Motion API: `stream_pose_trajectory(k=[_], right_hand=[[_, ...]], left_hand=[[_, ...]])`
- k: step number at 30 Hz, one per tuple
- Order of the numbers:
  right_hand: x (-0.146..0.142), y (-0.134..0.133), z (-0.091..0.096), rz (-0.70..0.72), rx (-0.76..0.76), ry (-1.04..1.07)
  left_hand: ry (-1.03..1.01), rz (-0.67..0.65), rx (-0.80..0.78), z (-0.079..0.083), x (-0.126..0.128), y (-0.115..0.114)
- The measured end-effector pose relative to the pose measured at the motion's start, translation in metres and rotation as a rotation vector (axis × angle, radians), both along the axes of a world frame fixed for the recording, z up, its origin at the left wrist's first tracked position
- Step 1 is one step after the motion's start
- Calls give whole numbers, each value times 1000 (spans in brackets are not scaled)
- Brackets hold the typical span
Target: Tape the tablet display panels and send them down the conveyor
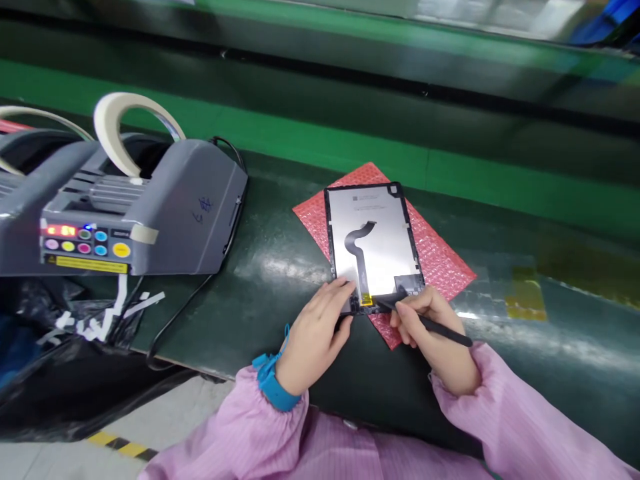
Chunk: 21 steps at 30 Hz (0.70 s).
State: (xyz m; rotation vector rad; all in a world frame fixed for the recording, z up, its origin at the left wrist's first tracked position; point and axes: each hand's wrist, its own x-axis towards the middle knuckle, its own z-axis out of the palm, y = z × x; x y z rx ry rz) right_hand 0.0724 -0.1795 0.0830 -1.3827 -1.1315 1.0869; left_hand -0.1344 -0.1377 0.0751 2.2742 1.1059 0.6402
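A tablet panel (383, 247) with a silvery back and a black flex cable lies on a red bubble-wrap sheet (440, 257) on the dark green work surface. My left hand (317, 330) grips the panel's near left corner, fingers curled against its edge. My right hand (433, 330) holds a thin black stick tool (440, 328) like a pen. Its tip touches the panel's near edge beside a small yellow tape patch (367, 300). A blue wrist strap (273, 383) sits on my left wrist.
A grey tape dispenser machine (130, 213) with coloured buttons and a tape roll (133, 127) stands at the left, its black cord (175, 320) trailing over the surface. Cut tape strips (107, 313) lie on black plastic below it. Yellow tape residue (523, 297) marks the right side.
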Motion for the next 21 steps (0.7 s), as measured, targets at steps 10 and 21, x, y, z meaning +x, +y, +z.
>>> stream_pose_trajectory(k=[10, 21], right_hand=[[-1, 0, 1, 56, -39, 7], [-2, 0, -4, 53, -32, 14]], left_hand=[[-7, -4, 12, 2, 1, 0], [-6, -6, 34, 1, 1, 0]])
